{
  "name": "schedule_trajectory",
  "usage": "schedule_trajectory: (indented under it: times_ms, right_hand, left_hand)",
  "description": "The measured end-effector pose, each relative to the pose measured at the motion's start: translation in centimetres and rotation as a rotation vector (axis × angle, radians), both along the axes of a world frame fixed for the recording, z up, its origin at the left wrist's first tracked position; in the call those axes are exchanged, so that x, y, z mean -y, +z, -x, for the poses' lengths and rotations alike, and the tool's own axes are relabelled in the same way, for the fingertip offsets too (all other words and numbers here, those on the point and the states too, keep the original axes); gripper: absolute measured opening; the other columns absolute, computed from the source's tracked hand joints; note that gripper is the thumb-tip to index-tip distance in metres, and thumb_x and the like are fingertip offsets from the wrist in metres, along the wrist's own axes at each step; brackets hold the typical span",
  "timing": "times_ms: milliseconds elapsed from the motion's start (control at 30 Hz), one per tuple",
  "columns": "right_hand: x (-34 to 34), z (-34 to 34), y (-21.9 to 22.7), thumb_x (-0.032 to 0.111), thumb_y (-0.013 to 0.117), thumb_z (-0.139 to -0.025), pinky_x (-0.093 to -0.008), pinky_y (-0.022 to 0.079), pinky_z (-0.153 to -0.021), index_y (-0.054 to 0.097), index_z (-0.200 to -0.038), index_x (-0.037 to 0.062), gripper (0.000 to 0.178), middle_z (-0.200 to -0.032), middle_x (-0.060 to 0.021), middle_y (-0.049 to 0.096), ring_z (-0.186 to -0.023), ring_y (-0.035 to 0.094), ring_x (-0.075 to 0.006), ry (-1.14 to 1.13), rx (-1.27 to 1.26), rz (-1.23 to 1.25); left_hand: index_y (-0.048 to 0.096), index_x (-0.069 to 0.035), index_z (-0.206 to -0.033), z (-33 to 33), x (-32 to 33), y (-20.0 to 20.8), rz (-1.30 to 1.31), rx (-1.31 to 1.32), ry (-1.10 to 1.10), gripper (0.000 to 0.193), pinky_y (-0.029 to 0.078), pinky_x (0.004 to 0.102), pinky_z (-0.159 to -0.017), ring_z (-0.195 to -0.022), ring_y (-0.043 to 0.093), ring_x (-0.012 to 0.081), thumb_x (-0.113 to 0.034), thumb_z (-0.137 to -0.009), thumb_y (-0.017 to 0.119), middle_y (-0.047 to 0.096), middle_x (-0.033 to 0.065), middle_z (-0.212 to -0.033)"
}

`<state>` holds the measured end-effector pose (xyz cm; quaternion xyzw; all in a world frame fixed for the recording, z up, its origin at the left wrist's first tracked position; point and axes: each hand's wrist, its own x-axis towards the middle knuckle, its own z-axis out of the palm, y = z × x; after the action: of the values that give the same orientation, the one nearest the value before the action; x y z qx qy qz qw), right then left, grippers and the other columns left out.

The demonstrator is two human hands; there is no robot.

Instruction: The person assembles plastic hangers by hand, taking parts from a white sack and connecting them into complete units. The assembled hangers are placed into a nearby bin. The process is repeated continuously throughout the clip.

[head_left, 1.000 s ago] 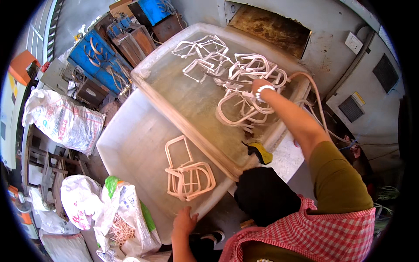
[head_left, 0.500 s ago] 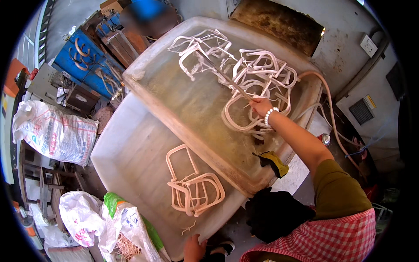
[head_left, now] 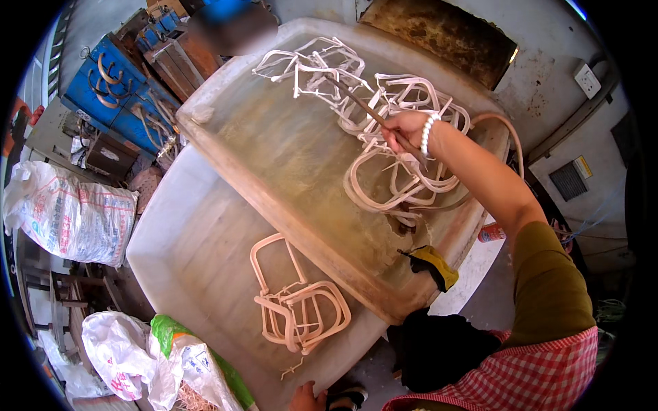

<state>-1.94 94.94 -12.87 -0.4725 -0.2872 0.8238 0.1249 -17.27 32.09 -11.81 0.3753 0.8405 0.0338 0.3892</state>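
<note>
- The right hand (head_left: pixel 406 131), its grip wrapped around a brown stick (head_left: pixel 361 103), reaches over the water-filled tub (head_left: pixel 291 229).
- Pale looped frames (head_left: pixel 372 146) lie tangled in that water, beneath the stick.
- Peach-coloured frames (head_left: pixel 293 329) sit in the lower tub (head_left: pixel 175 236).
- The left hand (head_left: pixel 306 399) is near its edge, partly cropped; its grip cannot be told.
</note>
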Motion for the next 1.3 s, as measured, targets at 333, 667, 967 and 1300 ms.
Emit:
schedule_trajectory:
  times_ms: [333,667,967,1300]
  right_hand:
    - [-8.5,9.9,-11.5,0.012,0.052,-0.088,-0.0316,0.045,-0.050,0.054,-0.080,0.0035,0.012,-0.069,-0.0081,0.055,-0.058,0.053,-0.0201,-0.070,0.418,-0.359]
    - [-8.9,4.1,-7.3,0.021,0.050,-0.085,-0.0446,0.052,-0.079,0.066,-0.103,0.0102,0.026,-0.098,-0.0147,0.067,-0.091,0.065,-0.0321,0.449,1.358,-1.476]
    - [-6.5,6.3,-11.2,0.027,0.055,-0.084,-0.0429,0.051,-0.076,0.067,-0.107,0.0201,0.027,-0.090,-0.0151,0.067,-0.082,0.064,-0.0344,0.132,1.050,-1.454]
    - [0.0,6.9,-10.4,0.022,0.061,-0.085,-0.0339,0.048,-0.066,0.067,-0.109,0.0108,0.027,-0.078,-0.0137,0.067,-0.067,0.062,-0.0236,-0.152,0.502,-1.234]
  left_hand:
    - [0.053,-0.006,-0.122,0.5,0.0,-1.9,0.017,0.023,0.003,0.042,0.047,0.0462,-0.075,-0.086,0.058,0.0382,-0.026,-0.085,0.061,0.060,0.0215,-0.100]
    - [0.051,-0.005,-0.123,-0.1,0.6,-3.5,0.092,0.087,0.060,0.043,0.046,0.0473,-0.077,-0.088,0.058,0.0397,-0.026,-0.086,0.059,0.060,0.0228,-0.101]
    - [0.050,-0.006,-0.123,0.1,-1.9,-1.9,-0.042,0.061,-0.039,0.042,0.047,0.0486,-0.077,-0.091,0.058,0.0433,-0.026,-0.087,0.060,0.059,0.0247,-0.104]
    - [0.050,-0.007,-0.123,-1.1,-0.8,-1.2,-0.085,0.014,-0.022,0.042,0.047,0.0505,-0.075,-0.090,0.058,0.0443,-0.025,-0.086,0.060,0.060,0.0255,-0.102]
